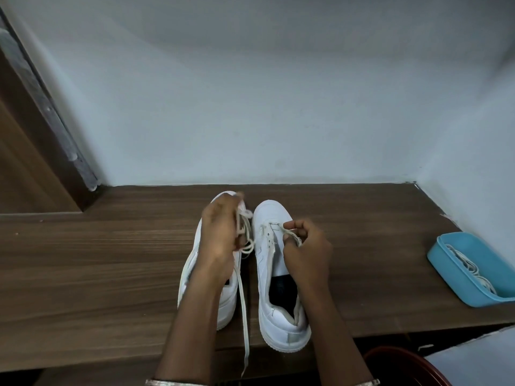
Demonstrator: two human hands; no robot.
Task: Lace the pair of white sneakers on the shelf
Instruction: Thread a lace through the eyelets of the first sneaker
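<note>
The pair of white sneakers is standing side by side on the wooden shelf (111,260), toes pointing to 12 o'clock toward the pale wall (250,107), heels near the front edge. The left hand (220,229) is hovering over the forepart of the left sneaker (227,307), its fingers curling round a bunched cream lace (245,235); a loose tail (244,316) is trailing toward 6 o'clock between the two shoes and hanging past the shelf's front edge. The right hand (306,246) is pinching a lace strand (289,235) between thumb and forefinger at the front eyelets of the right sneaker (271,214); whether both hands are holding one lace cannot be told. At 3 o'clock from the pair, well apart, a blue tray (451,277) is lying on the shelf, carrying spare laces (471,268). At 9 o'clock a brown wooden door frame (28,162) is rising beside the wall.
</note>
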